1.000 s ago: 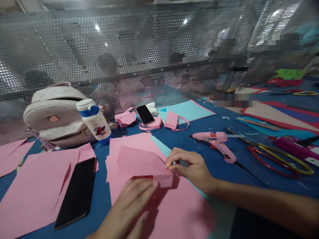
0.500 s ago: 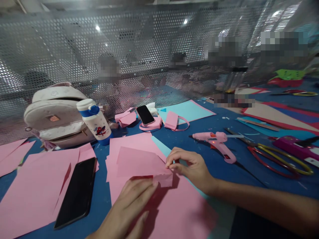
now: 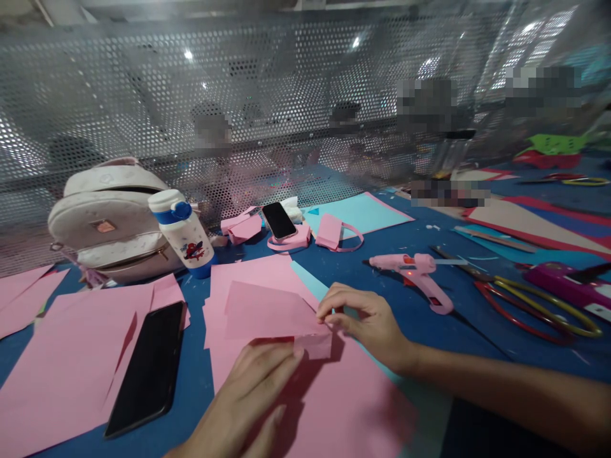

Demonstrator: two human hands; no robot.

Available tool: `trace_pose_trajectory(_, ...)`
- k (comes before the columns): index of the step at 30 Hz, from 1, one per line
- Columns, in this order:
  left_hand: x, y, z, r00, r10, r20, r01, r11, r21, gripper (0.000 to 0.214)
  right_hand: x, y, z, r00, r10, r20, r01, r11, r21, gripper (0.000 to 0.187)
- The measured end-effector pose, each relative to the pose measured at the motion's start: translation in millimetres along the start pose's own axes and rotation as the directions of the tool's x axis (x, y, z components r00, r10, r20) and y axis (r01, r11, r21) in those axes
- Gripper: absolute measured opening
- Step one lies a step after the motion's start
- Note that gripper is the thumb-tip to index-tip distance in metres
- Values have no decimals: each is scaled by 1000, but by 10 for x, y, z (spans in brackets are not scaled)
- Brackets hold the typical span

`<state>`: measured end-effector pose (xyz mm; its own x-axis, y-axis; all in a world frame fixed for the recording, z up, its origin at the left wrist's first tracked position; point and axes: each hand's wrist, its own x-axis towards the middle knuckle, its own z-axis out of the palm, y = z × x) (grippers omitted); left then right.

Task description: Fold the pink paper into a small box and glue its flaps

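Observation:
A folded piece of pink paper (image 3: 267,313) stands tilted up over larger pink sheets (image 3: 329,407) on the blue table. My right hand (image 3: 367,321) pinches its right corner between thumb and fingertips. My left hand (image 3: 248,397) lies with fingers stretched along the paper's lower folded edge, pressing it down. A small pink flap (image 3: 315,345) sticks out between the two hands.
A black phone (image 3: 147,369) lies on pink sheets at the left. Behind are a white backpack (image 3: 102,219), a bottle (image 3: 184,232), a second phone (image 3: 279,221) and a cyan sheet (image 3: 358,213). A pink glue gun (image 3: 415,270) and scissors (image 3: 534,302) lie at the right. A perforated metal screen closes the back.

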<state>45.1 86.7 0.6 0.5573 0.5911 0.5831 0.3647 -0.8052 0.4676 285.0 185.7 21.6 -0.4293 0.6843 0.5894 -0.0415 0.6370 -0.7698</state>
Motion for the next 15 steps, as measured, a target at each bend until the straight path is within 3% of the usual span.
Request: trace_pose_trajectory(15, 0, -10, 0, 1000, 14, -2, -14, 1000, 8, 51, -9, -1, 19, 999, 42, 19, -43, 999, 15, 26)
